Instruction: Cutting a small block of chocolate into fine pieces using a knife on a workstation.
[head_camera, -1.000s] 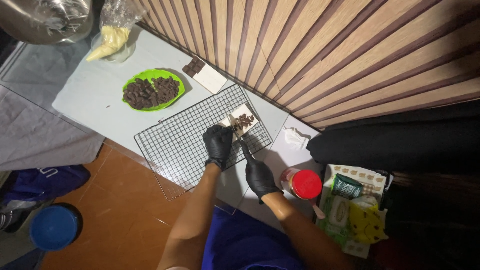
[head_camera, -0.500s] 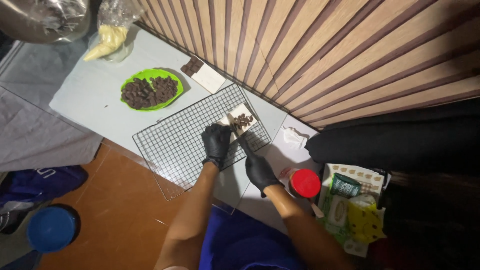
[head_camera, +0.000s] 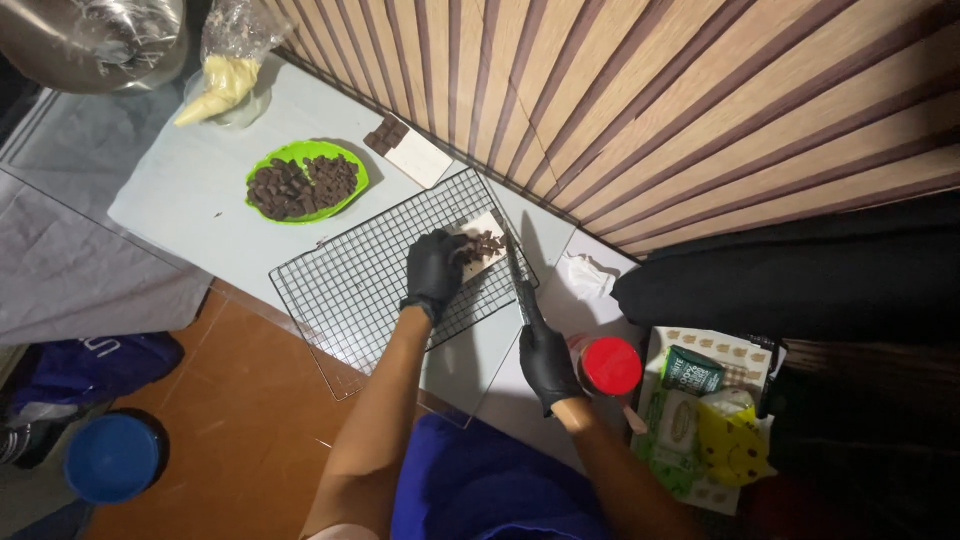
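Since a moment ago, the right hand (head_camera: 548, 358) has drawn back from the chocolate, and its knife (head_camera: 520, 280) now points away over the bench (head_camera: 190, 190) instead of lying across the pieces. At the far left a blue bowl (head_camera: 110, 457) sits on the floor, and further up a clear bag of pale cream (head_camera: 222, 75) lies on the bench. Next comes a green plate (head_camera: 305, 185) heaped with dark chocolate chunks, with a partly unwrapped chocolate bar (head_camera: 405, 148) just beyond it by the slatted wall. A black wire rack (head_camera: 350, 280) lies in the middle. The gloved left hand (head_camera: 435, 272) rests on it, fingers pressed flat on the edge of a small white board (head_camera: 485, 235) carrying chopped chocolate (head_camera: 483, 246). The right hand's fingers are wrapped around the knife handle, blade clear of the board. A crumpled tissue (head_camera: 583, 275) lies nearby, and a red-lidded jar (head_camera: 610, 366) stands just beside the right wrist.
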